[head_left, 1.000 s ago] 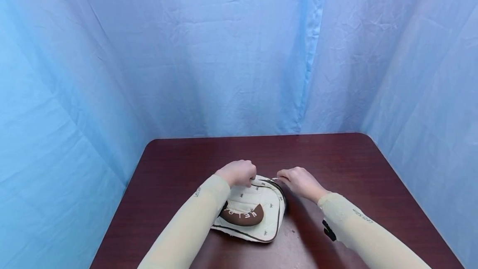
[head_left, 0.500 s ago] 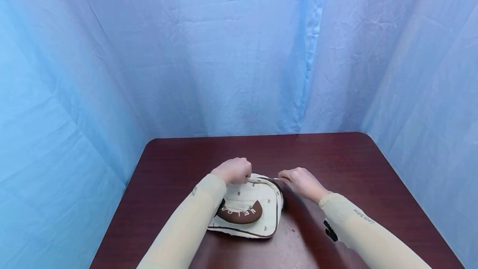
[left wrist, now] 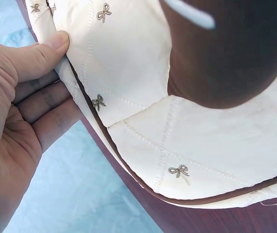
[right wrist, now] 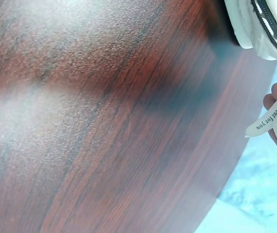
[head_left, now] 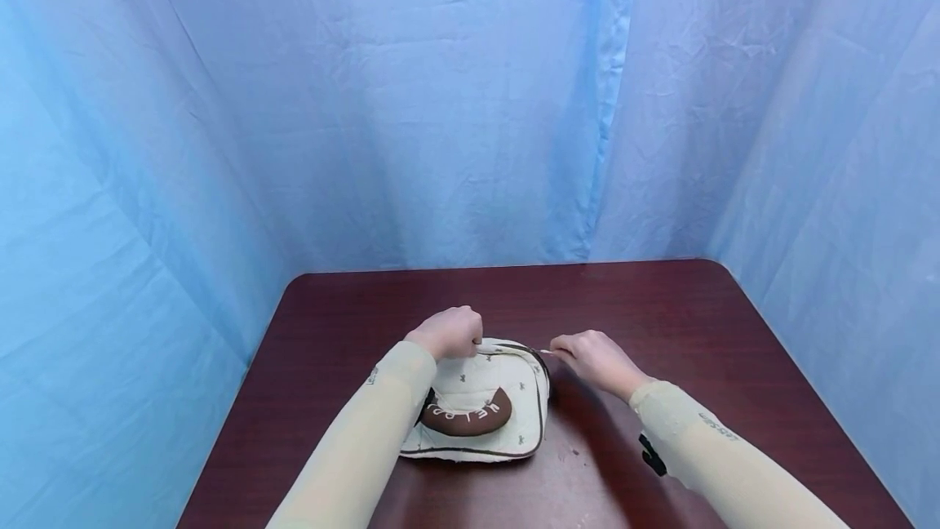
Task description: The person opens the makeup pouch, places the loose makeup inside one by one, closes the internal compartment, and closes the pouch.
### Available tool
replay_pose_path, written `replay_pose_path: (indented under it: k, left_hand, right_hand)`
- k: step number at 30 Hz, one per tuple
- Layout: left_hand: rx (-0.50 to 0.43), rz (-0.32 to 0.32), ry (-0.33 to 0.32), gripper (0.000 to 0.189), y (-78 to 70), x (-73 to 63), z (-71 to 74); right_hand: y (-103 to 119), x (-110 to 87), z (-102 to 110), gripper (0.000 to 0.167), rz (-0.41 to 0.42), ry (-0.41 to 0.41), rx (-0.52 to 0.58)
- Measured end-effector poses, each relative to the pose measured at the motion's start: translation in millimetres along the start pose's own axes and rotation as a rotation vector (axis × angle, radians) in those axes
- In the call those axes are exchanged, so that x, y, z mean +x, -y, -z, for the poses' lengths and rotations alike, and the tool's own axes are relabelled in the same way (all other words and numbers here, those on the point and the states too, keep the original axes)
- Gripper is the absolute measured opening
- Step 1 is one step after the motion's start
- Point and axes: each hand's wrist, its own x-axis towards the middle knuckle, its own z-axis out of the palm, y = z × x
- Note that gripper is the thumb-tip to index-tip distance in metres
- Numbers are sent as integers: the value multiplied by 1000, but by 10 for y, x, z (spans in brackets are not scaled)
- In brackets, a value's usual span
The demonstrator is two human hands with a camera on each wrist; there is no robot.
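A cream quilted pouch (head_left: 523, 411) with dark brown piping, small stitched bows and a puffy brown lettered patch (head_left: 470, 423) lies on the table. My left hand (head_left: 448, 333) grips its far edge; in the left wrist view the thumb (left wrist: 56, 42) is on top and the other fingers are underneath. Off the pouch's far right corner, my right hand (head_left: 595, 359) pinches a pale printed ribbon (right wrist: 264, 125), whose loose ends hang out in the right wrist view. A zipper (right wrist: 273, 30) runs along the pouch's side there. My left forearm covers part of the pouch's left side.
The dark red wood-grain table (head_left: 352, 300) has rounded far corners. Pale blue curtains (head_left: 470, 104) surround it at the back and both sides. A black strap (head_left: 651, 455) shows beneath the right sleeve.
The left hand has drawn the pouch a little to the left and away from me. The right hand has stayed nearly in place, and a bit more ribbon shows between it and the pouch.
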Motion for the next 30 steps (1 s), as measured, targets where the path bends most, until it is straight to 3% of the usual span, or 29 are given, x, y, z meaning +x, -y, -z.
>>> replay_pose_path:
  k: [10,17,21,30]
  left_hand:
    - [-59,35,12,58,68,-34,4]
    - [-106,120,42,59,134,-39,-16]
    - [-135,136,49,58,169,-36,-32]
    - [-123,167,51,59,208,-36,-57]
  right_hand:
    - [-32,-43,-36,7,7,-10,11]
    - [-43,-89,-42,8,-10,-4,-21]
    - [-50,-106,-61,9,-25,16,-23]
    - [-18,-119,-65,7,-46,48,1]
